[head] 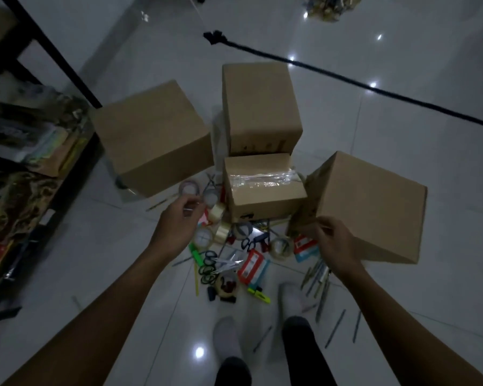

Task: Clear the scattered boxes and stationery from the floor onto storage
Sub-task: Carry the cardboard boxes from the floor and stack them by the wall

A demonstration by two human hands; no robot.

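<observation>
Task barely begun, we judge: four plain brown cardboard boxes on glossy white tile floor (402, 79), stationery heap between them.

Left hand (176, 221) above pale tape rolls (216, 211); fingers curled, something thin maybe pinched, blur stops us telling.

Right hand (329, 243) at near edge of right-hand brown cardboard box (374, 204); grip or mere touch, we cannot tell.

Hands well apart.

Green-handled scissors (208, 264), grey pens (318, 280) loose by our feet.

Black-framed shelving rack (53, 51) at left, already crowded.

Next move, our guess: firm two-handed hold on one box, carry to rack.
</observation>
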